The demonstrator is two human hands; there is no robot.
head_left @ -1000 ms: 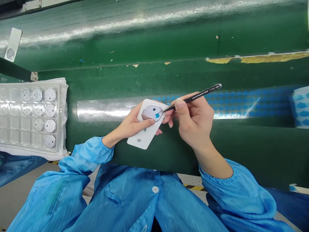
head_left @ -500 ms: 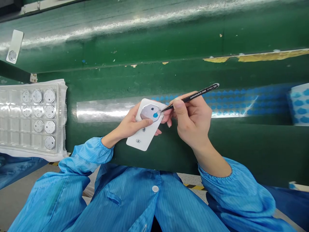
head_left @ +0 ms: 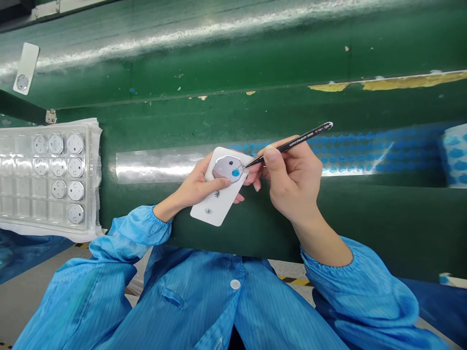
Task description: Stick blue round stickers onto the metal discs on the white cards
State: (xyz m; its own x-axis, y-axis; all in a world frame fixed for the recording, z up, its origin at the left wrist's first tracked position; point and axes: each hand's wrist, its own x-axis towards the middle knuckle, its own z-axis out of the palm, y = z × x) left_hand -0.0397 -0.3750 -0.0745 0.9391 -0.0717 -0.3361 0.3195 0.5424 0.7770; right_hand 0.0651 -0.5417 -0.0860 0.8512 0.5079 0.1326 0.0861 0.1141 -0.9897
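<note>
My left hand (head_left: 204,187) grips a white rounded panel (head_left: 215,206) with small dark printed marks, its thumb lying across the front. Set in the panel's upper part is a silvery octagonal plate (head_left: 223,167) with a dark spot. A small blue round sticker (head_left: 235,173) lies on the plate's right side. Between the thumb and fingers of my right hand (head_left: 294,180) is a pair of black tweezers (head_left: 299,141), held like a pen. Their tips touch or nearly touch the sticker's edge; I cannot tell which.
On the left, a clear plastic tray (head_left: 47,206) holds several silvery octagonal pieces (head_left: 75,167). A transparent strip with rows of blue dots (head_left: 350,150) runs across the green table (head_left: 383,214) to a folded part (head_left: 456,155) at right. Another white panel (head_left: 27,65) lies at upper left.
Both hands hold nearly the same pose. The right hand and tweezers have shifted very slightly, with the tips still at the blue sticker.
</note>
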